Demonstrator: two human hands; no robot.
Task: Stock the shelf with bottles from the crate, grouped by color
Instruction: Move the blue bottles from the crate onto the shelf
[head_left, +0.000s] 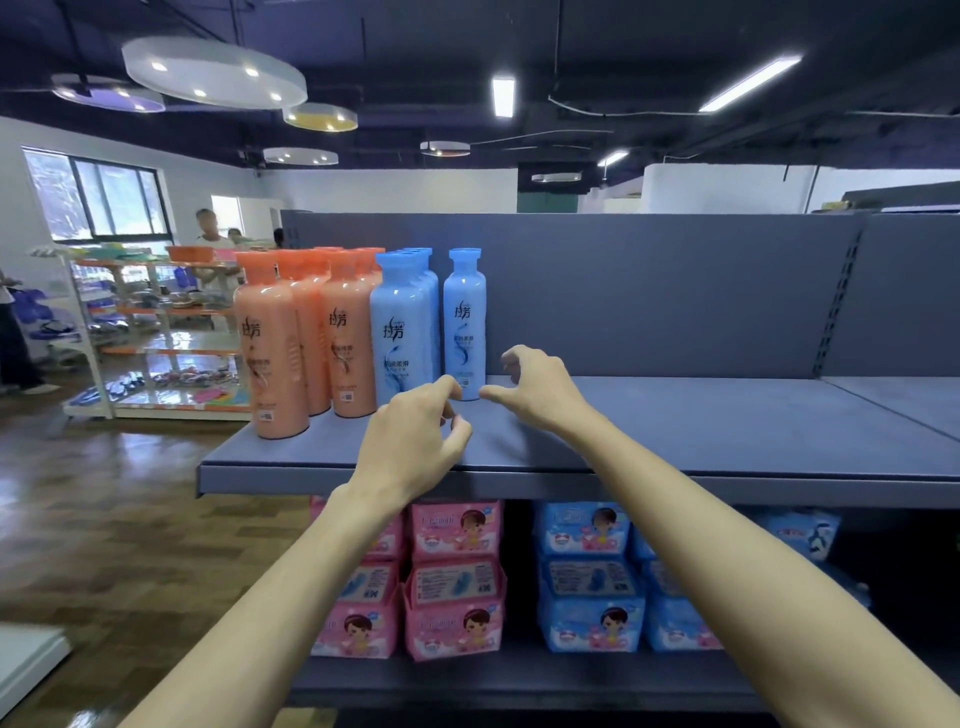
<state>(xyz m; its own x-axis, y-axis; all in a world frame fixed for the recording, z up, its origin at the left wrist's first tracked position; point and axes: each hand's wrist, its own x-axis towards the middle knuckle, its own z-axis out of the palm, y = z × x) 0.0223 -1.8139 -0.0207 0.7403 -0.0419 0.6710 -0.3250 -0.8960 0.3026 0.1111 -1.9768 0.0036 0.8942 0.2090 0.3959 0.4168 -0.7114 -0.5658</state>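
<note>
Both hands hovered empty with fingers loosely curled, the right hand (535, 387) nearer the upright lone blue bottle (465, 322) standing just beyond the left hand (415, 441), toward the shelf's (727, 431) back edge.

A shop interior under a dark blue ceiling (415, 31). Round translucent disc lamps (214, 73) hang at eleven o'clock; long white tube lights (503, 96) glow at twelve and one. White walls (395, 189) ring the room. A dark-framed window (96, 195) sits at ten o'clock. Glossy brown wood-plank floor (104, 509) spreads at eight o'clock.
</note>
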